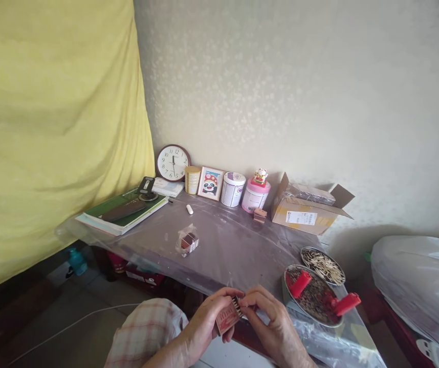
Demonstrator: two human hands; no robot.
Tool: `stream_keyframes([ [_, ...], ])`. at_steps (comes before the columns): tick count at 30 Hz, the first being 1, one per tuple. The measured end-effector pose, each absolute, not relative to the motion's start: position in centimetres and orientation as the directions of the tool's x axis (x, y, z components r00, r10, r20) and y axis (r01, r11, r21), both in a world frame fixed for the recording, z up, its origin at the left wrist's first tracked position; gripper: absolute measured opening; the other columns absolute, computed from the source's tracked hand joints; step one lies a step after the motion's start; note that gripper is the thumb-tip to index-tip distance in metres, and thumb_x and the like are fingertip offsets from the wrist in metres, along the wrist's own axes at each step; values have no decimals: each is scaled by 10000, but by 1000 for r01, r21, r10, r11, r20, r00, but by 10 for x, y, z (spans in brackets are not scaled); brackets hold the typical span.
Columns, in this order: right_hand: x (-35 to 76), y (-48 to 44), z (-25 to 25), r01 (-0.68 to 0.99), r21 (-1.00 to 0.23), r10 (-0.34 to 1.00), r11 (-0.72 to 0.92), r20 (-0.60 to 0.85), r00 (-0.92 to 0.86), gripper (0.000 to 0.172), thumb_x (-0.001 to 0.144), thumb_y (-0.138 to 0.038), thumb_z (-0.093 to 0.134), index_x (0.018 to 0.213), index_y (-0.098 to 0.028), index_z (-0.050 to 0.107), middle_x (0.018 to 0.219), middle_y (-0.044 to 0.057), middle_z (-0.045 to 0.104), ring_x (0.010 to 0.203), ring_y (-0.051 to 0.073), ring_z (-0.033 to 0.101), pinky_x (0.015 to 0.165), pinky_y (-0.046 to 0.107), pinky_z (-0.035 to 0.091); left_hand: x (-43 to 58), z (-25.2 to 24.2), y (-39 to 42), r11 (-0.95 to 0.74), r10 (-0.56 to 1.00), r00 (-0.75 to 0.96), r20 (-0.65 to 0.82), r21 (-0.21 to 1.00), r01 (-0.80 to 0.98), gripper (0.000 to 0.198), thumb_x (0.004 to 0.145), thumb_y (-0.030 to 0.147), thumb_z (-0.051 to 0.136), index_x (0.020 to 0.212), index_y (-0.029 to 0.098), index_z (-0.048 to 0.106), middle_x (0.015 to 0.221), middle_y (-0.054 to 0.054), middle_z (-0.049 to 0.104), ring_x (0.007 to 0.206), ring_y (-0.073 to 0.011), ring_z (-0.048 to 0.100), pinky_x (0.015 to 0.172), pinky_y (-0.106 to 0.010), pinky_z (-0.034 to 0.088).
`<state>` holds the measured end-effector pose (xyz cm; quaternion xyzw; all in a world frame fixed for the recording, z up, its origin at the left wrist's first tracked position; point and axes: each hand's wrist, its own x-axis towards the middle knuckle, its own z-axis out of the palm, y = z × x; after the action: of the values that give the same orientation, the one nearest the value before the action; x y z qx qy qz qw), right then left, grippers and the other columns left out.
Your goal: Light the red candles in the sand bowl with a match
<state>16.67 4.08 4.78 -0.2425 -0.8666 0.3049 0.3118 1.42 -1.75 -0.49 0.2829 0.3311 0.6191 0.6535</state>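
Note:
My left hand (pixel 204 318) is closed around a red-and-tan matchbox (pixel 227 319), held tilted just off the near edge of the table. Its upper right end is open, and a row of dark-tipped matches (pixel 237 305) shows there. Against that end, my right hand (pixel 268 313) has its thumb and fingertips pinched on the matches. Right of my hands, on the table's near corner, stands a tin (pixel 315 301) of small dark bits with two red pieces in it. Behind it is a round tin of loose pale matchsticks (pixel 323 267).
Farther back on the plastic-covered table (pixel 235 250) lie a wrapped pack of small boxes (pixel 188 242), a white stub (pixel 189 209) and green books (pixel 123 210). Along the wall stand a clock (pixel 173 162), a framed picture (pixel 210 183), canisters (pixel 233 189) and an open carton (pixel 304 212).

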Motion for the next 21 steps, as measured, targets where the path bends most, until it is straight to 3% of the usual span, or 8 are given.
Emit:
stream_keyframes([
  [3, 169, 44, 37, 141, -777, 717, 613, 472, -513, 84, 907, -271, 588, 856, -237, 645, 883, 5, 657, 738, 120, 668, 680, 175, 527, 13, -2, -17, 56, 995, -29, -96, 772, -633, 254, 866, 286, 463, 944, 155, 667, 670, -5, 630, 408, -84, 460, 383, -217, 310],
  [7, 171, 43, 18, 56, -851, 804, 522, 470, -363, 65, 888, -275, 612, 922, -245, 660, 878, 2, 686, 726, 126, 706, 709, 169, 555, 14, -1, -15, 21, 988, -104, -115, 763, -646, 250, 855, 300, 465, 925, 159, 660, 710, -21, 652, 416, -87, 456, 381, -220, 293],
  [12, 167, 34, -3, 56, -820, 798, 570, 535, -277, 120, 886, -310, 613, 968, -250, 677, 898, 20, 692, 790, 148, 704, 742, 187, 555, 20, 7, -15, -24, 974, -185, -131, 752, -659, 208, 839, 302, 468, 834, 181, 637, 624, 19, 596, 416, -90, 434, 397, -222, 291],
  [16, 157, 21, -14, 156, -756, 770, 636, 609, -188, 183, 884, -386, 606, 981, -247, 672, 960, 46, 680, 870, 175, 679, 794, 229, 549, 22, 13, -14, -57, 961, -238, -138, 748, -661, 186, 834, 305, 477, 741, 198, 597, 577, 48, 539, 443, -93, 418, 436, -223, 300],
  [21, 142, 6, -29, 240, -673, 713, 700, 674, -191, 339, 873, -478, 591, 1130, -258, 610, 1108, 91, 648, 1006, 239, 644, 861, 333, 555, 23, 10, -11, -44, 943, -288, -167, 794, -606, 159, 822, 348, 510, 750, 224, 577, 636, 53, 544, 520, -115, 433, 499, -239, 328],
])
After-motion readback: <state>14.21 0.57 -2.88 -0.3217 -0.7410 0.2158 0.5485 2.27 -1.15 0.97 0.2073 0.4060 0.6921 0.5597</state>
